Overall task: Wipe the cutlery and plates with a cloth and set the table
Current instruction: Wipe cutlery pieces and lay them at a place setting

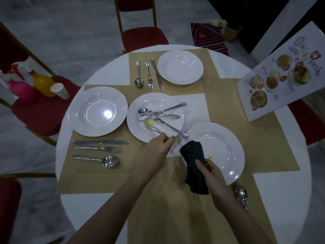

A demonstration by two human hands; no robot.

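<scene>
The left hand (155, 148) reached to the near rim of the middle plate (139, 127), its fingers drawn together in a pinch on the handle of a fork (152, 129) lying in that plate. The right hand (213, 175) gripped a dark cloth (193, 155), thumb across the top and fingers curled beneath, so the cloth stood bunched over the left rim of the near plate (226, 147), just right of the middle plate.

Four white plates sat on the round table (284, 199): the middle plate, the near plate to its right, one plate (97, 111) to its left, and a fourth plate (180, 66) beyond it. The middle plate carried a yellow smear and loose cutlery: a spoon (145, 111), two knives, and the pinched fork. The near plate bore a small orange spot.

Left of the far plate lay three pieces side by side: a spoon, a fork and a knife. On the near side of the left plate lay three more: a knife, a fork and a spoon. One more spoon (241, 193) lay at the table's near edge, on the near side of the near plate, right of the right wrist.

Brown paper mats (98, 180) covered the table under the plates. A menu card (279, 80) stood to the right of the middle plate.
</scene>
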